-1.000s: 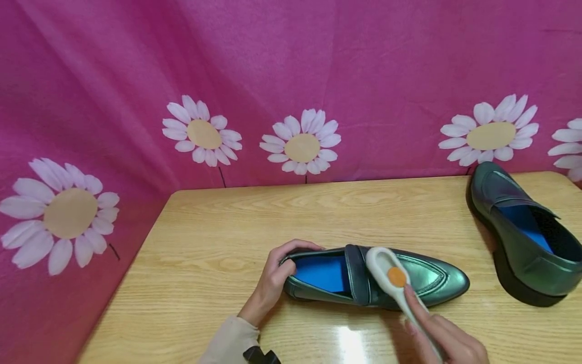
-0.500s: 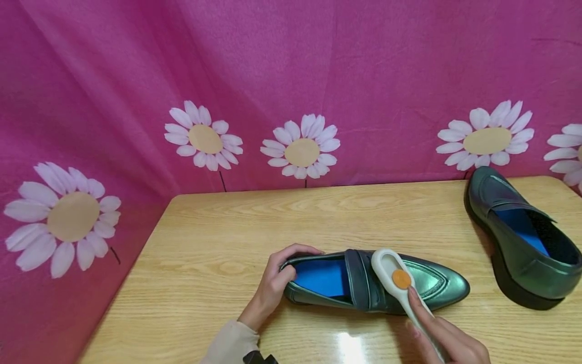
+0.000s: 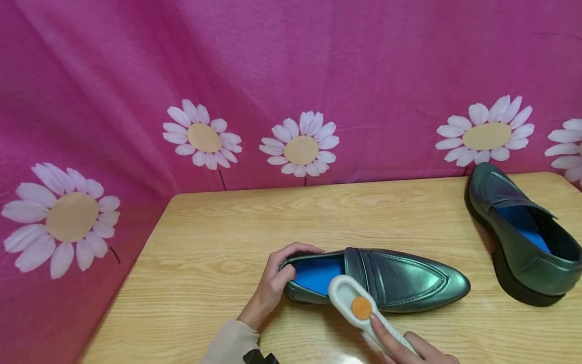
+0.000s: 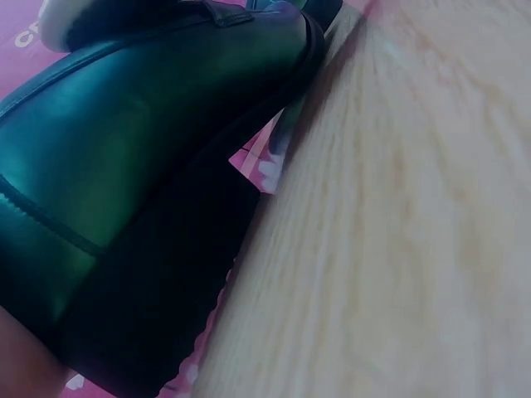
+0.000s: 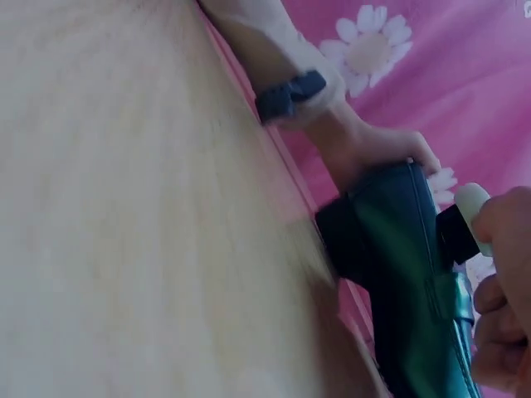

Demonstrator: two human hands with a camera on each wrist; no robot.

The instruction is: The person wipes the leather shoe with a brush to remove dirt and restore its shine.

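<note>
In the head view a dark green loafer (image 3: 406,283) with a blue insole lies lengthwise, toe to the right. My left hand (image 3: 273,280) grips its heel end, thumb over the opening's rim. My right hand (image 3: 404,349) holds a white-handled shoe brush (image 3: 347,296) with an orange spot on top, index finger along the handle. The brush's head is at the loafer's near side, by the opening. The right wrist view shows the brush's black underside (image 5: 458,235) beside the loafer (image 5: 402,265); whether they touch I cannot tell. Close up in the left wrist view is the loafer's heel (image 4: 158,282).
A matching loafer (image 3: 523,242) stands at the right of the wooden table (image 3: 218,242), toe pointing away. Behind and to the left hangs a pink cloth (image 3: 377,60) printed with white daisies. A black strap (image 5: 290,97) is on the left wrist.
My right hand has moved the brush left and nearer to me, from the loafer's vamp to the side of its opening. My left hand keeps its grip on the heel.
</note>
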